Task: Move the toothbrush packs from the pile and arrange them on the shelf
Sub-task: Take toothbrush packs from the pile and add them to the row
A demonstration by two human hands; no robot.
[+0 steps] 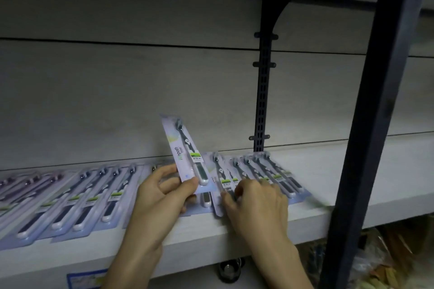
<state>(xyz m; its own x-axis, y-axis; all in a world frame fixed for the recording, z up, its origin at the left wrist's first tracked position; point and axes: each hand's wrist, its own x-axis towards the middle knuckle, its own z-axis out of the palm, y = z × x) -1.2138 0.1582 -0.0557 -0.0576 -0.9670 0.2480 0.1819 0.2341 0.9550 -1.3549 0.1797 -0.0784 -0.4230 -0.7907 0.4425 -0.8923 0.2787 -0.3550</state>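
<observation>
Plastic toothbrush pack (185, 150) — between left fingers (187, 184)

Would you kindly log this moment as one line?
left hand: holds toothbrush pack raised | right hand: fingers on fanned packs | shelf: row laid left

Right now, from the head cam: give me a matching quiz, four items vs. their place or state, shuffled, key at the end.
Items:
1. left hand
2. right hand
3. raised toothbrush pack
4. black upright post

States:
A. tilted, lifted off the shelf
B. fingers down on the packs lying at right
C. stands at the shelf's front edge, right side
D. pinching the lower end of a pack

Pairs: 1-D, 2-B, 3-A, 4-C
</observation>
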